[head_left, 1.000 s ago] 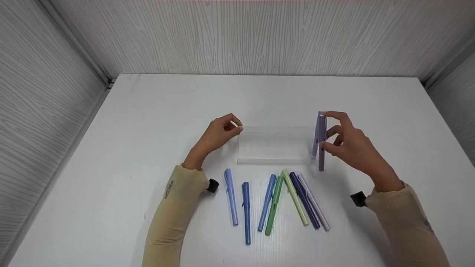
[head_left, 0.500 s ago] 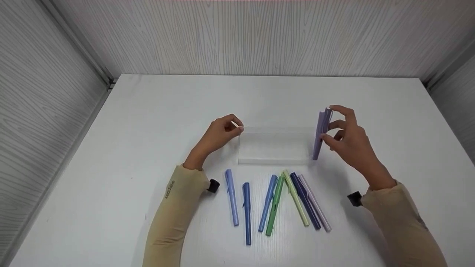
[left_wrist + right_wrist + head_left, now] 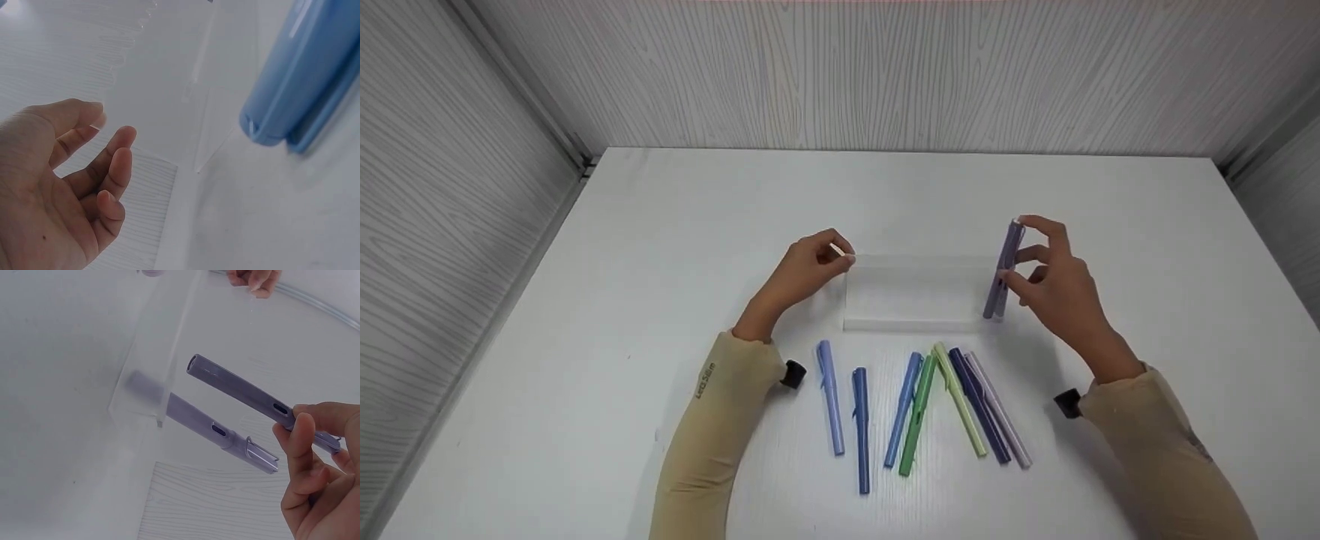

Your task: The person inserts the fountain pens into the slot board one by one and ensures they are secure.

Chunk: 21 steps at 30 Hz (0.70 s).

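A clear plastic tray (image 3: 911,325) lies on the white table. At its far left corner my left hand (image 3: 802,266) pinches the rim between thumb and forefinger; the other fingers are loosely bent in the left wrist view. My right hand (image 3: 1057,289) holds a dark purple capped pen (image 3: 1011,244) over the tray's right end, forefinger at its far tip, thumb against its side. Beneath it, a lighter purple pen (image 3: 194,419) rests in the tray with its clip end sticking out, as the right wrist view shows. In the head view, the held pen largely covers it.
Several capped pens lie in front of the tray: a periwinkle pen (image 3: 831,397), a blue pen (image 3: 862,431), another blue pen (image 3: 903,409), a green pen (image 3: 916,416), a lime pen (image 3: 960,397), a navy pen (image 3: 981,405) and a lilac pen (image 3: 999,409). Panels stand behind and beside the table.
My right hand has lifted the dark purple pen, then brought it left from beside the lighter purple pen to above the tray's right end. My left hand stays at the corner.
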{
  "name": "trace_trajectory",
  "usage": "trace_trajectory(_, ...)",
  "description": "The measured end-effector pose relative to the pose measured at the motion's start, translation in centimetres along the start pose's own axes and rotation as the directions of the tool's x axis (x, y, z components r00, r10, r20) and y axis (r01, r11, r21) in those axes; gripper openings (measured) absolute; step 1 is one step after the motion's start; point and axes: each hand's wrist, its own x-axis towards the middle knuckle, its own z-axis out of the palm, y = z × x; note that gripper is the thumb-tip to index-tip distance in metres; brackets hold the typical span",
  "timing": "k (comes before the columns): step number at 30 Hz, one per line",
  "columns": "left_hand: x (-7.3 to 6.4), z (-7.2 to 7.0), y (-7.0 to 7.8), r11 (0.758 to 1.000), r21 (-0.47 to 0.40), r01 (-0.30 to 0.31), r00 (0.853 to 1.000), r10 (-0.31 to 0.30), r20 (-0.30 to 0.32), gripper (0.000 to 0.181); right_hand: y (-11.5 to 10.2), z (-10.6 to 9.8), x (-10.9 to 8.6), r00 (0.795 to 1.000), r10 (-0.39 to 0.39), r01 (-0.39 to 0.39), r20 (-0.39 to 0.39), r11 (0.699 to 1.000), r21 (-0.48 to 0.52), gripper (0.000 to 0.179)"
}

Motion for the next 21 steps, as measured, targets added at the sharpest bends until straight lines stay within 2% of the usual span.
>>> trace_trajectory(13, 0.0, 0.0, 0.0, 1.000, -0.006, 0.007, 1.000, -0.007, 0.004, 0.017, 0.5, 0.7, 0.2, 1.000, 0.021, -0.021, 0.001, 0.999, -0.035, 0.066)
trace_trajectory(21, -0.1, 0.0, 0.1, 1.000, -0.013, 0.000, 1.000, 0.000, 0.021, 0.018, 1.1, 1.4, 0.0, 0.999, -0.046, 0.047, 0.004, 0.987, -0.153, 0.067)
